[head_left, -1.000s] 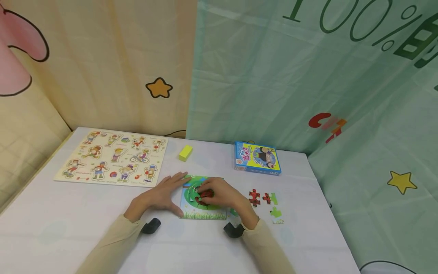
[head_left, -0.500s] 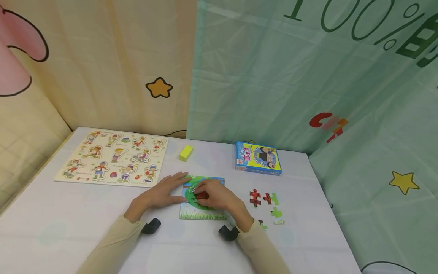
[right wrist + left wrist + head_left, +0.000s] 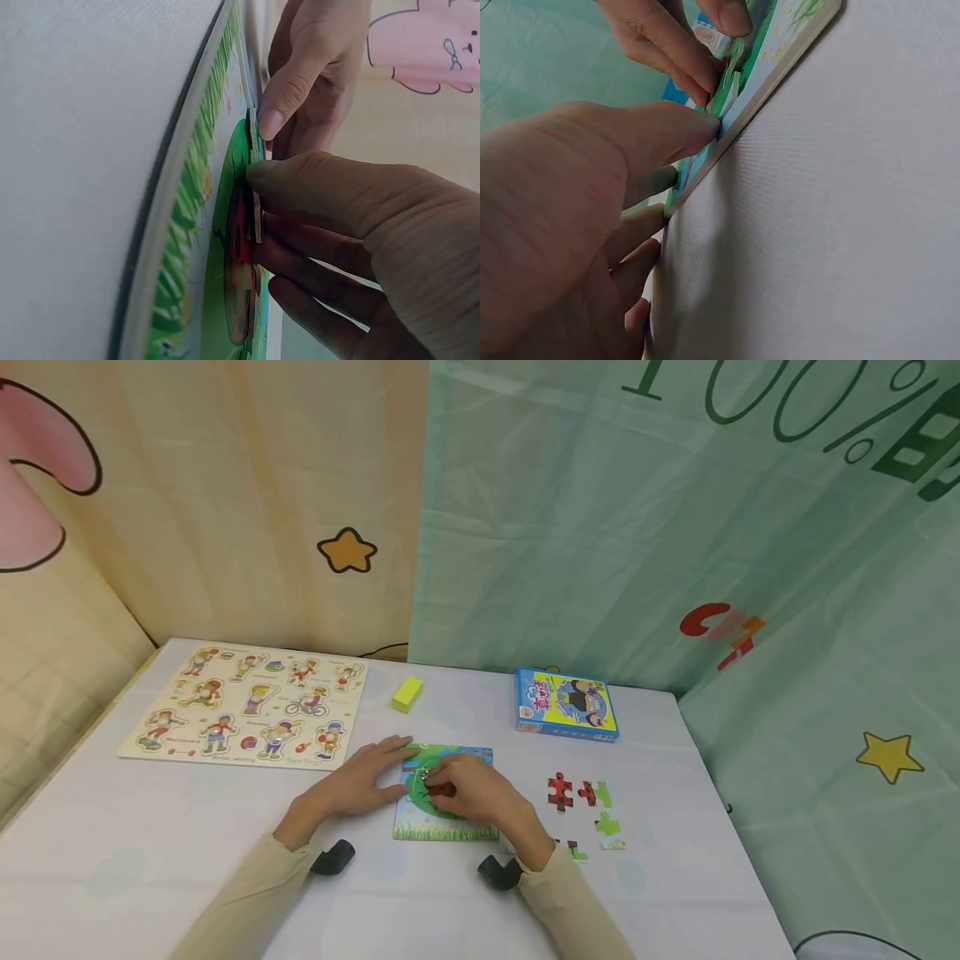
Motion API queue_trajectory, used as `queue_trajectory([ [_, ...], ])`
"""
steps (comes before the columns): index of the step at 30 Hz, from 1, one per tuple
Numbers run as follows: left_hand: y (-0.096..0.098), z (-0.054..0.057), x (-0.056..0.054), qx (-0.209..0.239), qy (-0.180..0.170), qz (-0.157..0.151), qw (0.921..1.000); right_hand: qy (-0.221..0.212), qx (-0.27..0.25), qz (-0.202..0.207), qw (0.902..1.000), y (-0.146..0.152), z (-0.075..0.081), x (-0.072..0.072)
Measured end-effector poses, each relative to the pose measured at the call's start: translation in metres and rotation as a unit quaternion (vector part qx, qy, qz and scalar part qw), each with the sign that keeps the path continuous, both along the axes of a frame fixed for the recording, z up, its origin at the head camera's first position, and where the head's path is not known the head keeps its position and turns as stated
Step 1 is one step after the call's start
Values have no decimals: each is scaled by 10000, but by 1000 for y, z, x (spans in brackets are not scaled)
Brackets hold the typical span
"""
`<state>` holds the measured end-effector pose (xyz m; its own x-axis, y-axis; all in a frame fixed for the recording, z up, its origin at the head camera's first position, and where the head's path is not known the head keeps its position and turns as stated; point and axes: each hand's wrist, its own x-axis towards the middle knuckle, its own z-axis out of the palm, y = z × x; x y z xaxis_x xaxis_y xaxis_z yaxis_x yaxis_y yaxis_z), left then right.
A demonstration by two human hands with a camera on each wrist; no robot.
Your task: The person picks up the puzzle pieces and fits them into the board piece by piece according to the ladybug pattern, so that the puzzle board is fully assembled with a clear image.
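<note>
A small jigsaw board (image 3: 446,832) with a ladybug picture and a grass strip along its near edge lies flat in front of the person. The left hand (image 3: 358,783) rests at the board's left edge, fingers stretched out; in the left wrist view its thumb presses on the board's surface near the rim. Over the board's middle, the right hand (image 3: 476,789) pinches a jigsaw piece (image 3: 257,225) between thumb and fingers, close above the printed ladybug. That piece's face is mostly hidden by the fingers. To the right lie loose jigsaw pieces, among them a red one (image 3: 559,792) and a green one (image 3: 608,825).
A large wooden puzzle board (image 3: 243,706) with sports figures lies at the back left. Beside it is a yellow block (image 3: 407,694). A blue and yellow box (image 3: 567,704) sits at the back right, near the curtain (image 3: 562,568) behind the white table (image 3: 405,910).
The right hand has shifted slightly left over the board, uncovering more loose pieces by its wrist. The left thumb has moved up from the board's lower left corner along its left side.
</note>
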<state>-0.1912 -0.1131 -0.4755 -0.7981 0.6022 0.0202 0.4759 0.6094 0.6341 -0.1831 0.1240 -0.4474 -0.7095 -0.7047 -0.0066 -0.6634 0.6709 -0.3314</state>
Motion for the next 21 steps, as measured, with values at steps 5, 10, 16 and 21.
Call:
queue_trajectory([
  [5, 2, 1, 0, 22, -18, 51, 10000, 90, 3, 32, 10000, 0, -1, -1],
  [10, 2, 0, 1, 4, -45, 90, 9999, 84, -62, 49, 9999, 0, -1, -1],
  [16, 3, 0, 1, 17, -60, 168, 9998, 19, -145, 42, 9999, -1, 1, -1],
  [21, 4, 0, 2, 141, -50, 267, 9995, 6, -191, -51, 9998, -1, 0, 0],
])
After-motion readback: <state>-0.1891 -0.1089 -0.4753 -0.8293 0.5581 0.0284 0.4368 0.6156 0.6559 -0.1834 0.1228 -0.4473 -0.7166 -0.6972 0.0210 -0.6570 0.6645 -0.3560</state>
